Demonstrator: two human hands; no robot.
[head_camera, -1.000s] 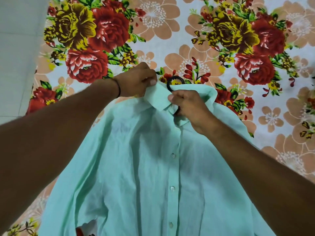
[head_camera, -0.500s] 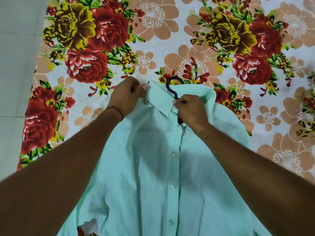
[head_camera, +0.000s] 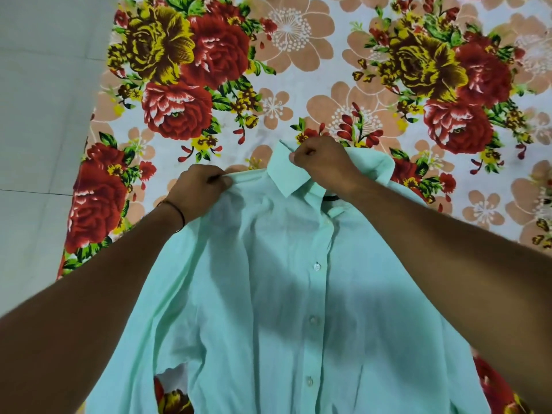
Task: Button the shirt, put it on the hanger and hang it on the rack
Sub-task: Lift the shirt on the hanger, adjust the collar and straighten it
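The shirt [head_camera: 283, 294], mint green, collar turned down and visible buttons fastened, spreads front up over the near middle of the flowered sheet [head_camera: 298, 55]. The sheet's left edge meets grey floor [head_camera: 38, 115], and bare sheet lies open beyond the collar and to the right. The left hand [head_camera: 197, 192] pinches the shoulder seam, while the right hand [head_camera: 322, 162] is fisted on the collar's top edge, a sliver of black hanger [head_camera: 331, 199] showing at the neck.

Shirt [head_camera: 283, 309] on bedsheet [head_camera: 277, 106], floor [head_camera: 44, 115] at left — L hand [head_camera: 200, 189] beside collar [head_camera: 291, 179], R hand [head_camera: 322, 162] on it.
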